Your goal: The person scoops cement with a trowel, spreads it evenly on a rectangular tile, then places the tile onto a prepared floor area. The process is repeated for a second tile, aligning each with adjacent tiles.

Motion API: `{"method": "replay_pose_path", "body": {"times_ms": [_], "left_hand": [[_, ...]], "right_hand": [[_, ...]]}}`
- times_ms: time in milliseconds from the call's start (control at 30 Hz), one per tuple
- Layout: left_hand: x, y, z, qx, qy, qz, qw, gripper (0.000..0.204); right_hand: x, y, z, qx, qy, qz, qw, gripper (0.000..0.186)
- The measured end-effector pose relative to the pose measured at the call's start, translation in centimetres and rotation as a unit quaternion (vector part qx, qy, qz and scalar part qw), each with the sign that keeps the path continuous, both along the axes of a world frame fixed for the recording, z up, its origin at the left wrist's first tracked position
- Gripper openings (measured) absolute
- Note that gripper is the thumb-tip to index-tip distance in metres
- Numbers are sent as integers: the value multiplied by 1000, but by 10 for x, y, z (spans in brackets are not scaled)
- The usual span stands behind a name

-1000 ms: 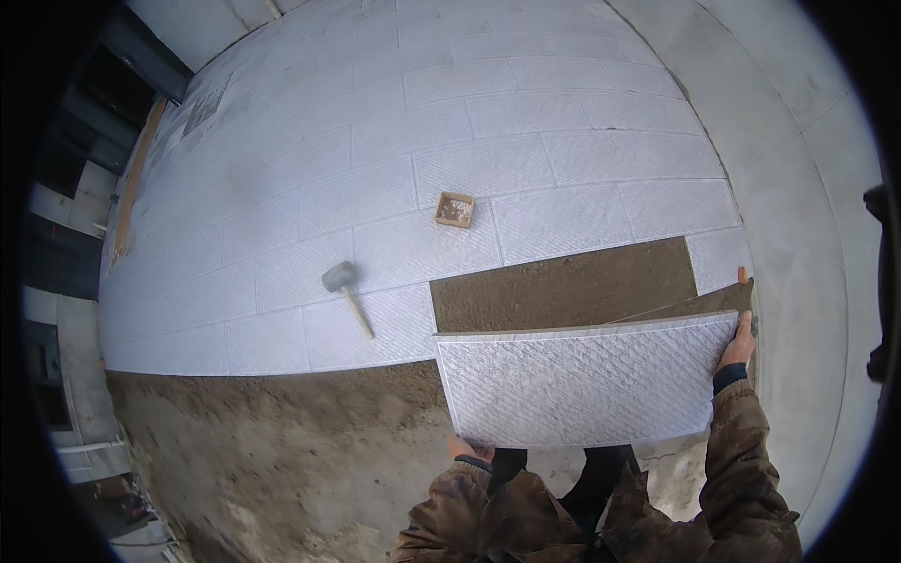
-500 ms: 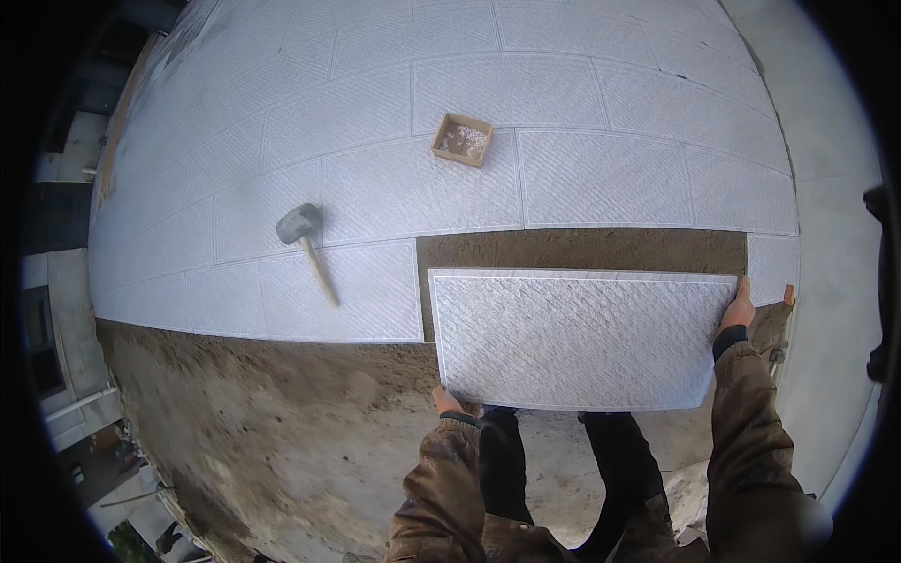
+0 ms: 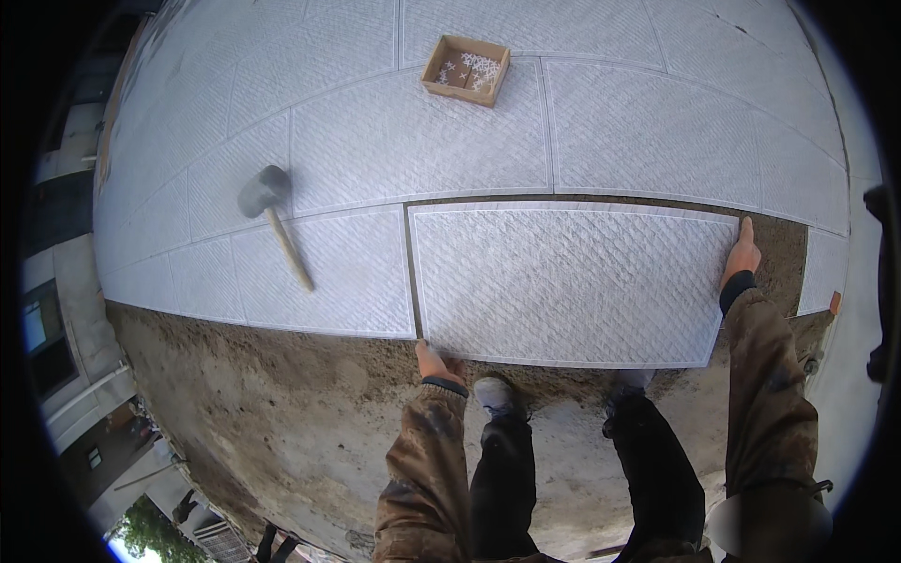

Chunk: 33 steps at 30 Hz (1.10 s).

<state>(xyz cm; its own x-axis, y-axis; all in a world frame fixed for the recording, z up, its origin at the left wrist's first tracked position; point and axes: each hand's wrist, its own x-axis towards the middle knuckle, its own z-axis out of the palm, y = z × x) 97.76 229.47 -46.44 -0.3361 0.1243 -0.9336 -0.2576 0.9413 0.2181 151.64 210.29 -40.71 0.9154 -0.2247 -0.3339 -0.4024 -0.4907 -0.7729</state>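
A large light-grey paving slab with a ribbed, rough face lies between my hands, over the brown mortar bed. My left hand grips its near left corner, fingers under the edge. At the far right corner, my right hand holds the short side, with the index finger stretched along the edge. Narrow dark gaps separate this slab from the laid slab on its left and from the row beyond. Whether its underside touches the mortar, I cannot tell.
A rubber mallet rests on the laid slabs at left. Farther off stands a small wooden box of white cross-shaped spacers. Bare mortar shows right of the held slab, beside a narrow edge piece. My shoes stand near the slab's front edge.
The slab has moved away from me and a little left, into the gap in the row, and lies flatter. Both hands have kept their hold. My view has shifted nearer the row.
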Motion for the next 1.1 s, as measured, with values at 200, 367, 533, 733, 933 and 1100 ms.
{"method": "replay_pose_path", "body": {"times_ms": [200,367,533,733,933,1100], "left_hand": [[-6,12,-14,12,-8,22,1000,61],[-15,14,-23,-3,4,22,1000,60],[-18,15,-29,-7,22,30,999,58],[-18,17,-29,-15,33,36,999,57],[-22,14,-34,8,15,46,999,57],[-26,9,-34,45,11,47,998,56]], "right_hand": [[-5,20,-32,0,24,-2,1000,72],[-6,26,-46,10,41,-3,999,72],[-9,30,-56,3,52,9,999,74],[-12,32,-63,5,73,7,997,75],[-8,27,-73,1,91,25,996,76],[1,15,-89,-22,102,69,992,72]]}}
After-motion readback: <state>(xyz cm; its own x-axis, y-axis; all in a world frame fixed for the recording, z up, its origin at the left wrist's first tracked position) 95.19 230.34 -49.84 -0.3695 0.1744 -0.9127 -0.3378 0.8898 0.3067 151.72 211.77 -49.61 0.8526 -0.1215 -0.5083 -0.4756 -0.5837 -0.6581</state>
